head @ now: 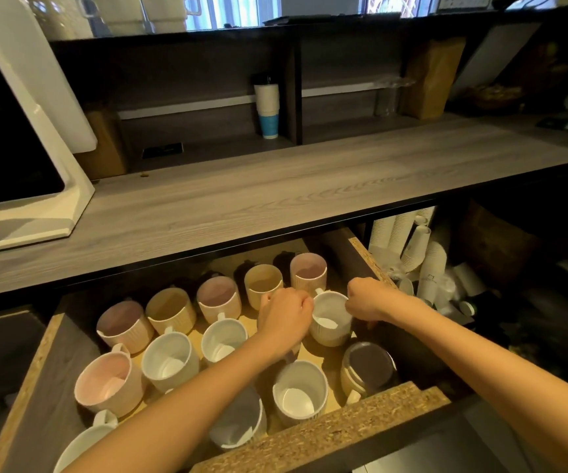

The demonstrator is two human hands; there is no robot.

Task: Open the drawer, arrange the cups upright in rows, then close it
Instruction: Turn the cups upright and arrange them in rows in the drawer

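Observation:
The drawer (pixel 371 409) stands pulled out below the grey counter, holding several ribbed mugs, mostly upright in rows. My left hand (pixel 284 315) and my right hand (pixel 369 298) grip opposite sides of the rim of one white mug (pixel 331 322) at the right of the middle row. One mug (pixel 367 368) at the front right lies upside down, its dark base showing. A white mug (pixel 299 392) stands upright just left of it. My left forearm hides part of a mug (pixel 238 421) at the front.
The grey counter (pixel 275 192) overhangs the back row of mugs. Stacks of paper cups (pixel 422 257) crowd the shelf right of the drawer. A white appliance (pixel 26 186) stands at the counter's left. A paper cup stack (pixel 268 107) stands in the shelf behind.

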